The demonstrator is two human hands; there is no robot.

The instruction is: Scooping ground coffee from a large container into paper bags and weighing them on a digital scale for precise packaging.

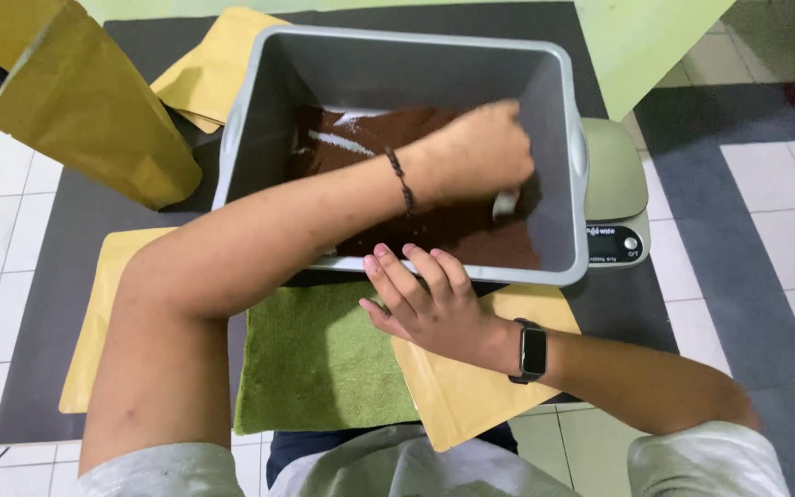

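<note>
A grey plastic bin point(558, 138) holds dark brown ground powder point(453, 230). My left hand point(480, 152) reaches across into the bin and is closed around a small pale scoop point(505, 203) whose tip is dug into the powder. A dark bead bracelet sits on that wrist. My right hand point(425, 304), with a black watch on its wrist, lies under my left forearm with its fingers stretched out against the bin's front rim point(526, 273). It rests over a flat tan paper pouch point(471, 396).
A green towel point(315, 368) lies in front of the bin on a dark mat point(57, 276). A pale digital scale point(614, 198) stands at the bin's right. A tall tan pouch point(85, 101) stands at top left, with more flat pouches point(213, 64) behind the bin and one at the left point(94, 322).
</note>
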